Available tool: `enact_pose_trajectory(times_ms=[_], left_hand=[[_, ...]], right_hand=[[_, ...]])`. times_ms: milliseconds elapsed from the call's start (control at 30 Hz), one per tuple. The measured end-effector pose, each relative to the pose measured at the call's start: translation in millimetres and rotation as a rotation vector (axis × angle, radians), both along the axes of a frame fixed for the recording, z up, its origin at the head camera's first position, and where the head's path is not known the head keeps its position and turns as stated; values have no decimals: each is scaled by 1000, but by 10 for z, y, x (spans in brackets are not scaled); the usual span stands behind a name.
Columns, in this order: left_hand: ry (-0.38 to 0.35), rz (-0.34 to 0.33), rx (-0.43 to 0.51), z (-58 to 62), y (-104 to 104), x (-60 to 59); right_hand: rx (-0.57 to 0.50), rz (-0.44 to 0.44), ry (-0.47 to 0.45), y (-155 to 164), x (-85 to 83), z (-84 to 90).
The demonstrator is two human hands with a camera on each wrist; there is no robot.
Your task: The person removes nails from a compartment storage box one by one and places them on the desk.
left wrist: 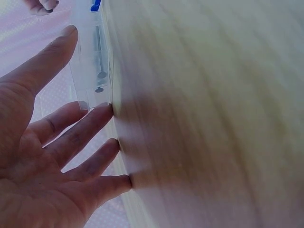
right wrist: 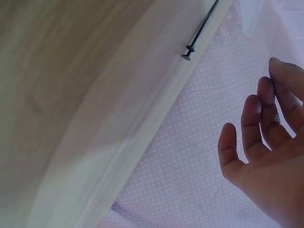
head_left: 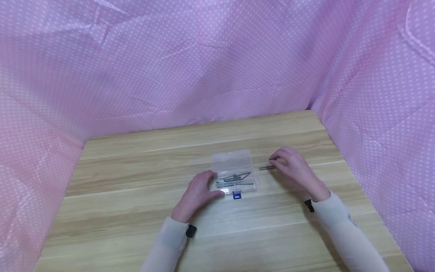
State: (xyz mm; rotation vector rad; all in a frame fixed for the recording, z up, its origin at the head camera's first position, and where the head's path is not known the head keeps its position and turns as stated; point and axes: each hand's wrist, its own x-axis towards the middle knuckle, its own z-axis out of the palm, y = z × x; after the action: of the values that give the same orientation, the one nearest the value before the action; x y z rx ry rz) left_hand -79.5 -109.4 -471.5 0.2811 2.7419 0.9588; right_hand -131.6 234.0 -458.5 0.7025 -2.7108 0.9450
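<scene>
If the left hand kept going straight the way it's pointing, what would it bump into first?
The clear box, almost at once. The left hand is right at its left end and seems to touch it already, though how firmly is hard to tell.

The head camera looks forward and down from above the near side of a pale wood-grain table (head_left: 136, 211), far enough off to show most of it. The left wrist camera sits low and close, facing the bare left hand (left wrist: 31, 166) and a clear plastic box (left wrist: 85, 52) that the head view shares. The right wrist camera, tilted, faces the bare right hand (right wrist: 280, 164) and thin dark nails (right wrist: 203, 28) also visible from the head.
</scene>
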Motion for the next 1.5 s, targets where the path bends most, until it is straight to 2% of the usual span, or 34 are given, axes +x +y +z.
enact_pose_trajectory(times_ms=[200, 600, 933, 1233, 1500], left_hand=[[5, 1, 4, 15, 1, 11], [11, 0, 2, 19, 9, 4], [6, 2, -1, 23, 9, 2], [24, -1, 2, 5, 3, -2], [3, 8, 12, 15, 2, 16]], right_hand=[[-34, 6, 65, -42, 18, 12], [-44, 58, 124, -232, 75, 1], [-47, 119, 103, -394, 132, -36], [13, 130, 49, -544, 157, -23], [38, 157, 29, -628, 161, -15]])
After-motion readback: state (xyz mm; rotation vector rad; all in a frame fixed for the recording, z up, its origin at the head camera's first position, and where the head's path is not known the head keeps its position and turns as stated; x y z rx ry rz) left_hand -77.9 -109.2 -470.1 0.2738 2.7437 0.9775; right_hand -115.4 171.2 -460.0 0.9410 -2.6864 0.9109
